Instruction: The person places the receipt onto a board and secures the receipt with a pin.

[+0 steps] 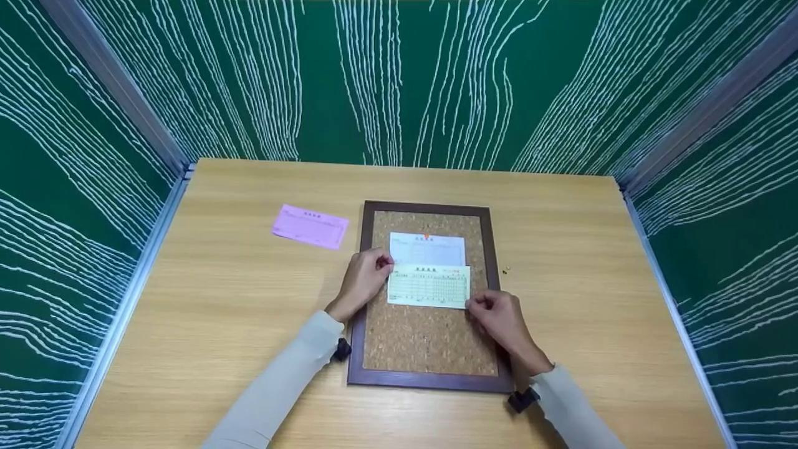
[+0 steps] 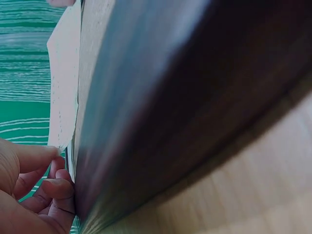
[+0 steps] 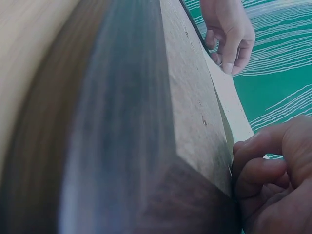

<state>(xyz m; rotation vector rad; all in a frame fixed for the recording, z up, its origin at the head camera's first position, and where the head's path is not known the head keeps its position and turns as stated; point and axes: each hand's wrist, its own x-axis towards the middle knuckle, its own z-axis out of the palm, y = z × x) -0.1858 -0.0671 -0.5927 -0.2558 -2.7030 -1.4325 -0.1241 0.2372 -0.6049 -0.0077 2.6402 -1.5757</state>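
A pale green printed form (image 1: 428,287) lies over the middle of a framed cork board (image 1: 430,343). My left hand (image 1: 365,274) pinches its upper left corner between thumb and finger, and my right hand (image 1: 499,315) pinches the lower right corner. In the left wrist view the slip (image 2: 63,83) stands a little off the cork near the fingertips. Behind its top edge shows a white printed form (image 1: 427,249), fixed by an orange-red pin (image 1: 426,236); the green form covers its lower part. The right wrist view shows the right fingers (image 3: 263,170) curled close over the frame.
A pink printed form (image 1: 310,227) lies on the wooden table (image 1: 249,349) left of the board. Two tiny brass-coloured bits (image 1: 506,270) lie just right of the frame. Green walls (image 1: 424,81) with white lines enclose the table at the back and sides.
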